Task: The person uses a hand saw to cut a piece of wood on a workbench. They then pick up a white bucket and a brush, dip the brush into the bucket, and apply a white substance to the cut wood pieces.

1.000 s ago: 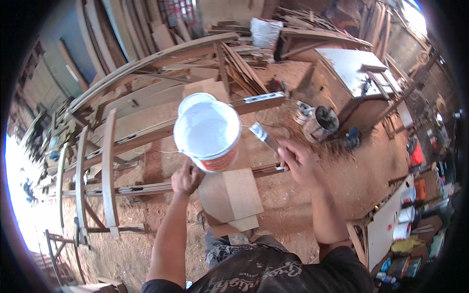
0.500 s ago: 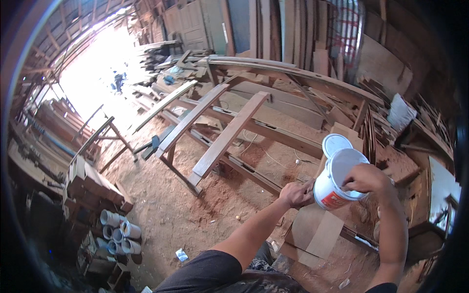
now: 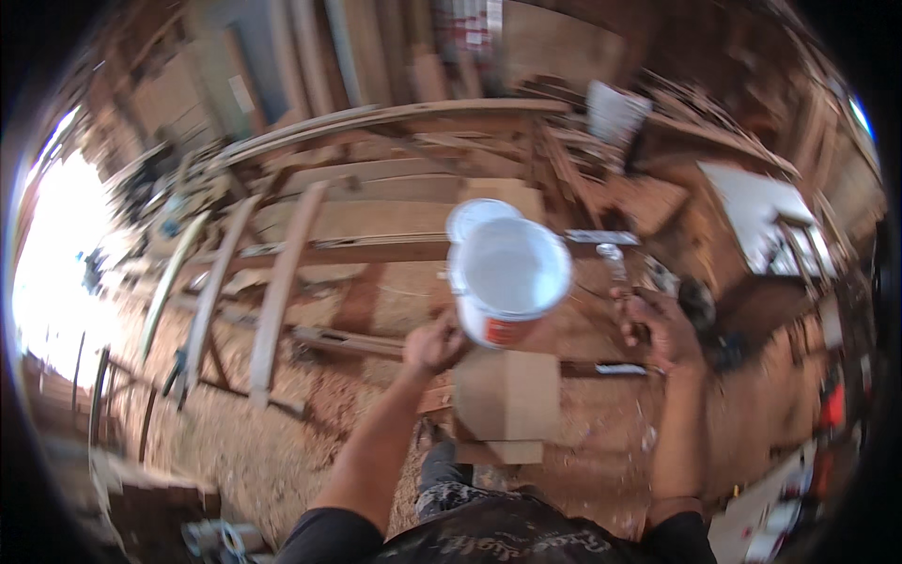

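A white plastic bucket with a red label tilts toward me, its white inside showing. My left hand is closed at its lower left side, the fingertips partly hidden behind it. A round white lid shows just behind the rim. Apart from the bucket, to its right, my right hand is held with curled fingers; blur hides what may be in them. Just beyond that hand is a small clear object, perhaps a bottle. Below the bucket lies a brown board.
Long planks rest across a wooden frame at left. A long beam runs behind, with boards leaning at the back. Right of me are a white panel and a white sack. Sawdust covers the floor.
My right hand has come out of the bucket and moved right of it. The view has turned rightward, and the bucket, still at my left hand, now sits near the middle.
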### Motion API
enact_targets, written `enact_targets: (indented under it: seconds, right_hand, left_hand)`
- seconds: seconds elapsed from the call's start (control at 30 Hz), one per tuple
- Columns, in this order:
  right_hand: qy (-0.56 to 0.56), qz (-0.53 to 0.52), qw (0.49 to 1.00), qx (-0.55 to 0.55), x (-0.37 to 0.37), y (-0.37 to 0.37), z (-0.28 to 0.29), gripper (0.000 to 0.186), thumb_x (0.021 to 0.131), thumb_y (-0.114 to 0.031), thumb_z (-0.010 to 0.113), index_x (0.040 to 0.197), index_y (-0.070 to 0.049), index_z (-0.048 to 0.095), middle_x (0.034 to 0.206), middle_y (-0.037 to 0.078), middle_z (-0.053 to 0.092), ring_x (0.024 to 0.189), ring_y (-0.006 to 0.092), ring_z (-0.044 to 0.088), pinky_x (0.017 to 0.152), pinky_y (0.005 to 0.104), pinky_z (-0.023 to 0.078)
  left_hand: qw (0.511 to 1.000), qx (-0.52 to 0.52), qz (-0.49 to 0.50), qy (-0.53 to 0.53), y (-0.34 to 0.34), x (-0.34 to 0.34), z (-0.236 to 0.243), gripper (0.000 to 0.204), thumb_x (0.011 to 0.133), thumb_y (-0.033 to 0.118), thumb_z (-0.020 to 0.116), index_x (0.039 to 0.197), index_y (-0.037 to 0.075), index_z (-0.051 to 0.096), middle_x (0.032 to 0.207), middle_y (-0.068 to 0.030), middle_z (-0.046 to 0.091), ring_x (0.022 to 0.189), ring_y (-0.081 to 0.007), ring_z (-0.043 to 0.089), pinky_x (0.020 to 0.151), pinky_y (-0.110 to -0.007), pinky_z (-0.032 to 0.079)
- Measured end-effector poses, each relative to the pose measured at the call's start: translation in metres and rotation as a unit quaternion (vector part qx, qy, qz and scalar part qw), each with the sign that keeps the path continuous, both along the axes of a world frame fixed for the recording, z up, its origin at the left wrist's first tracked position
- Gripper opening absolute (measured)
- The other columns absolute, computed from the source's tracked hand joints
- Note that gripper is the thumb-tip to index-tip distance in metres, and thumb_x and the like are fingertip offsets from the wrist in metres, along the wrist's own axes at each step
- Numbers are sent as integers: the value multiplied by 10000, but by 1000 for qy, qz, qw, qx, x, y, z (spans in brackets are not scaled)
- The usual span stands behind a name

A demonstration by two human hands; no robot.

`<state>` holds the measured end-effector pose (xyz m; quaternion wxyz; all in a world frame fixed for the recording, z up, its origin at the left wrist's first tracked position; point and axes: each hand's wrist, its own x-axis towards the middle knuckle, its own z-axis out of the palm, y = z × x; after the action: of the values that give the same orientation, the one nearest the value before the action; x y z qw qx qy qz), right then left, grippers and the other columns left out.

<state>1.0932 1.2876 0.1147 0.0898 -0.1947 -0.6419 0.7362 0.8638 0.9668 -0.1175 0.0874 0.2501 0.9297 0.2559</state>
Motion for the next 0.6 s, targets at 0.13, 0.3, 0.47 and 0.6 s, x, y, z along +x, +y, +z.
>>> enact_targets:
  seconds: [0.13, 0.3, 0.47, 0.6]
  right_hand:
    - [-20, -78, 997, -11, 76, 9, -56, 350, 1019, -249, 712, 1293, -31, 714, 900, 22, 673, 690, 99, 604, 622, 266, 503]
    - [-215, -125, 903, 350, 144, 21, -140, 408, 1028, -245, 652, 1434, -212, 641, 923, 140, 703, 766, 262, 692, 710, 398, 561]
    - [-282, -63, 828, 481, 128, -18, -148, 485, 1001, -167, 606, 1479, -250, 601, 967, 247, 708, 877, 418, 707, 765, 515, 565]
    - [-289, -66, 806, 512, 112, -35, -163, 514, 1006, -143, 573, 1512, -235, 560, 924, 228, 693, 877, 422, 703, 743, 532, 559]
  left_hand:
    - [994, 59, -10, 96, 1, -3, -20, 350, 964, 478, 606, 1112, 174, 695, 918, -178, 768, 875, -427, 731, 792, -555, 562]
    - [990, 82, -45, 109, 8, 2, -15, 410, 995, 487, 549, 1116, 108, 647, 851, -173, 752, 834, -444, 718, 760, -550, 553]
    - [989, 85, -54, 110, 11, 7, -2, 477, 1010, 517, 519, 1250, 118, 620, 888, -159, 761, 843, -434, 721, 767, -548, 552]
    - [986, 90, -70, 118, 7, 2, -12, 509, 1022, 531, 504, 1308, 121, 603, 904, -155, 761, 839, -432, 717, 757, -551, 547]
